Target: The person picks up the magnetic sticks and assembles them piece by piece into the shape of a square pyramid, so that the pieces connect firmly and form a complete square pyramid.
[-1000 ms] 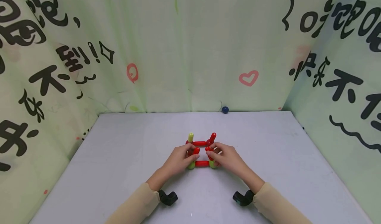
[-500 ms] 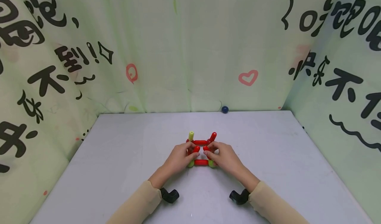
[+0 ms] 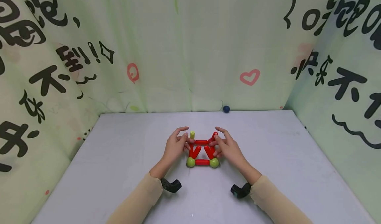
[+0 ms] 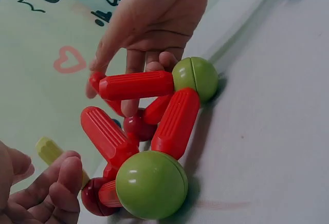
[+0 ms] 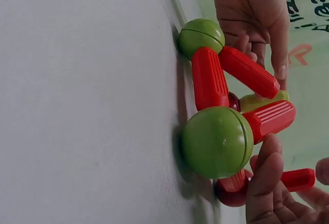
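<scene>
A square frame of toy building rods and balls lies on the table. Its near corners are a left green ball point(image 3: 190, 162) and a right green ball point(image 3: 214, 162), joined by a red rod point(image 3: 202, 162). From these balls a left slanted rod point(image 3: 196, 152) and a right slanted rod point(image 4: 136, 85), both red, lean toward each other, tips apart. Dark red balls form the far corners, bearing a yellow-green rod point(image 3: 192, 135) and another red rod point(image 5: 299, 180). My left hand point(image 3: 175, 148) hovers around the left side, fingers loose. Opposite it, my right hand point(image 3: 228, 149) has thumb and forefinger spread, gripping nothing.
A small dark blue ball point(image 3: 226, 109) sits at the table's far edge, by the curtain point(image 3: 190, 52). Printed cloth also hangs along both sides. Black wrist devices point(image 3: 171, 185) jut out beneath both forearms. The white table point(image 3: 134, 144) surrounds the frame.
Both hands have let go of the two slanted red rods. They have moved outward and farther back, fingers spreading, so the rods and green balls now show. The frame has stayed in place.
</scene>
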`<action>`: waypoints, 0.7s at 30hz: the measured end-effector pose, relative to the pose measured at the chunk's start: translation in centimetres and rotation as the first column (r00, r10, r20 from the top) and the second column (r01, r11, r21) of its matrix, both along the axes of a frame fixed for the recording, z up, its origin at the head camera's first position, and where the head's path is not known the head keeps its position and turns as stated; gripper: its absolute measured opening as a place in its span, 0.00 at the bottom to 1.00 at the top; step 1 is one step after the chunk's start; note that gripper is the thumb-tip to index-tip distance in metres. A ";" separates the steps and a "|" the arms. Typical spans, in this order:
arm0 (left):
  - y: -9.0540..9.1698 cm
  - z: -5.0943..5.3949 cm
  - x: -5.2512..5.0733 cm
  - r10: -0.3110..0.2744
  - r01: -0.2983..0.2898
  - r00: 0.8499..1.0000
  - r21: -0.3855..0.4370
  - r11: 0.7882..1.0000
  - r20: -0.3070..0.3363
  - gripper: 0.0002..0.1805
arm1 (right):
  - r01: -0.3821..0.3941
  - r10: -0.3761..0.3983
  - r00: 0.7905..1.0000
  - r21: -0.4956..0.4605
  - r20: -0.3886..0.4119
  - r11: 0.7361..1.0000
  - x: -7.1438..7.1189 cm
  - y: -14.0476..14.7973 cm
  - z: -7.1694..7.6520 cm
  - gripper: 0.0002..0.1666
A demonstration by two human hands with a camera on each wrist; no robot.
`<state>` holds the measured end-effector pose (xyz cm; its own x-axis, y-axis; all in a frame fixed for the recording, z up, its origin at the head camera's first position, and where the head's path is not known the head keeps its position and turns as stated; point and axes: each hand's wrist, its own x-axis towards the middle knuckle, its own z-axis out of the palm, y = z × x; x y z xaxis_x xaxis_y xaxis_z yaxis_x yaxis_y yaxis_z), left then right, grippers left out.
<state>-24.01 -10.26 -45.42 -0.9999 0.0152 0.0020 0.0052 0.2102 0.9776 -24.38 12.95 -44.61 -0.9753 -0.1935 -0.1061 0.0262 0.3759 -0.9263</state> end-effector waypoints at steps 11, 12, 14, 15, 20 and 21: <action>0.1 -0.4 -0.5 -0.099 0.096 0.990 0.038 0.995 0.096 0.19 | -0.096 0.098 0.995 0.065 -0.031 0.993 -0.2 -0.8 0.2 0.24; 0.1 -0.4 -0.5 -0.109 0.107 0.990 0.029 0.994 0.087 0.18 | -0.107 0.110 0.993 0.083 -0.034 0.991 -0.1 -0.9 0.2 0.23; 0.1 -0.4 -0.4 -0.129 0.129 0.989 0.003 0.992 0.069 0.17 | -0.122 0.127 0.991 0.117 -0.037 0.986 -0.1 -1.0 0.1 0.22; 0.1 -0.5 -0.4 -0.140 0.142 0.988 -0.018 0.990 0.062 0.16 | -0.127 0.132 0.991 0.128 -0.036 0.984 -0.1 -1.1 0.1 0.22; 0.4 -0.6 -0.1 -0.182 0.187 0.982 -0.118 0.975 0.050 0.14 | -0.133 0.141 0.990 0.161 -0.034 0.978 -0.1 -1.2 -0.1 0.21; 0.5 -0.7 -0.1 -0.188 0.194 0.981 -0.139 0.971 0.052 0.13 | -0.134 0.141 0.989 0.162 -0.034 0.978 -0.1 -1.2 -0.2 0.20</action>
